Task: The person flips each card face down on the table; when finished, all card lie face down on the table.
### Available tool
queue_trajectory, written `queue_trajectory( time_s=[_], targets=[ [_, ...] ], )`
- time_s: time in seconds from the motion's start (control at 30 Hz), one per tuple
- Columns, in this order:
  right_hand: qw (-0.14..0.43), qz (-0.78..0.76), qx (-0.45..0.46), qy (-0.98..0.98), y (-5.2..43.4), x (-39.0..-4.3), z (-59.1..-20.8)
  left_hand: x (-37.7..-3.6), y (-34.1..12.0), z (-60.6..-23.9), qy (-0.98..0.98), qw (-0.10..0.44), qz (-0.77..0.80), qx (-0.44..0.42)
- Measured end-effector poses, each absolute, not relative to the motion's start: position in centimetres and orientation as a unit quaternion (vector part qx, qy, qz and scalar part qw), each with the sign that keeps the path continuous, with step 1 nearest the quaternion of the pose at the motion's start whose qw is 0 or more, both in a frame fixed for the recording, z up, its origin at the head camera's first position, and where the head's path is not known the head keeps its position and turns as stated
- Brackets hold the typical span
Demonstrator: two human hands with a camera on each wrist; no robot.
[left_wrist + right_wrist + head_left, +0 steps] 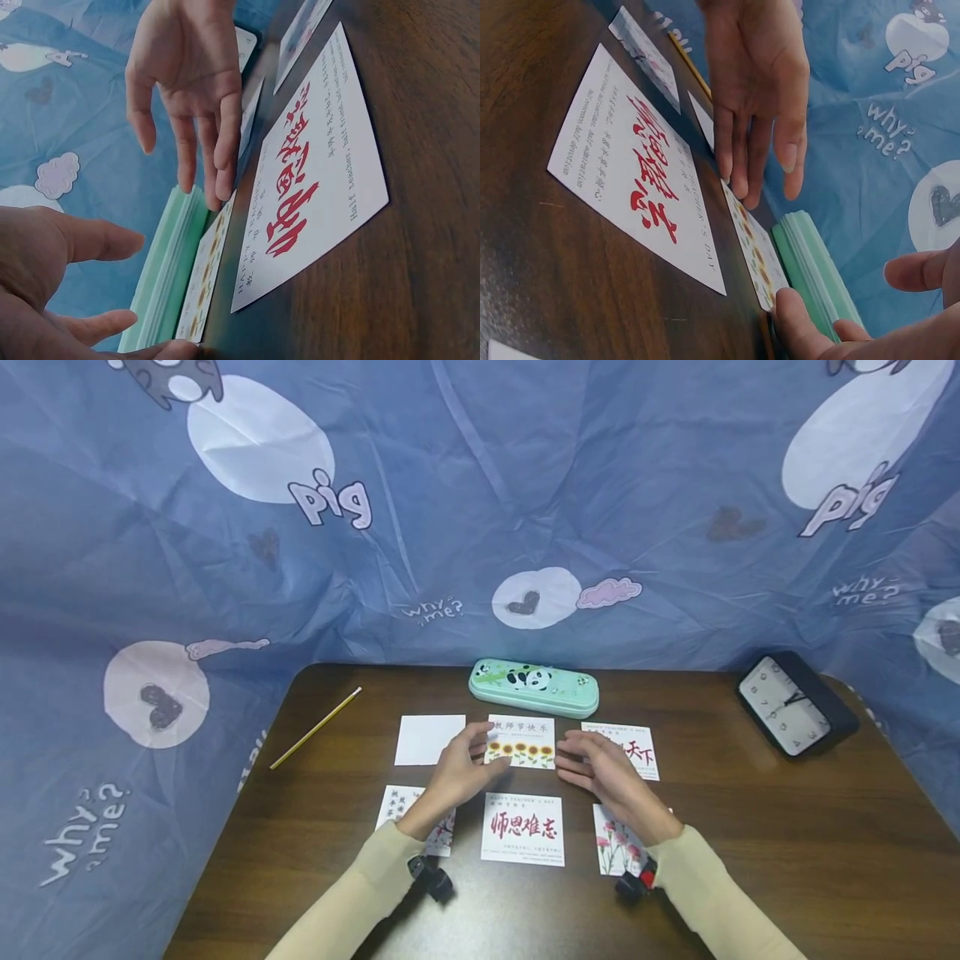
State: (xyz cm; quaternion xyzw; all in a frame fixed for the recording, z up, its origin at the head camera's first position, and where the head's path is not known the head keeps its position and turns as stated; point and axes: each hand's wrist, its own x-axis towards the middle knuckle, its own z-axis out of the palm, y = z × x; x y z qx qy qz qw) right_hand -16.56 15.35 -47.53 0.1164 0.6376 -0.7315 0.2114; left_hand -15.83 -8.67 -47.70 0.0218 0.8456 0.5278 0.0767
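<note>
Sunflower card (522, 750) between both hands, long axis L-R. L hand (459, 770) fingertips touching left edge, relaxed; R hand (600, 770) at right edge, fingers straight, nothing clamped.

A white paper card with a row of yellow sunflowers (522, 742) lies near the dark brown wooden table's (787, 835) far edge, beside a mint-green panda-printed pencil case (534, 687).

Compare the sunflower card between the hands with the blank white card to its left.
The sunflower card is printed with a row of sunflowers and a line of characters; the blank card shows plain white. The left hand and right hand have fingertips at the sunflower card's side edges; the blank card lies untouched. Both lie flat in the far row on the brown table, similar in size.
</note>
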Motion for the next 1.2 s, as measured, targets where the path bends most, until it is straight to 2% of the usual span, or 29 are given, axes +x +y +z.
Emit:
queue_trajectory(
  time_s=[1.0, 1.2],
  targets=[
    [0.193, -0.738, 0.123, 0.635, 15.31, -16.38, -47.07, -15.68, -7.95, -47.72, 0.856, 0.079, 0.51, 0.012],
    [0.206, -0.734, 0.105, 0.639, 15.55, -16.54, -46.99, -15.61, -7.78, -47.44, 0.866, 0.088, 0.491, 0.025]
  ],
)
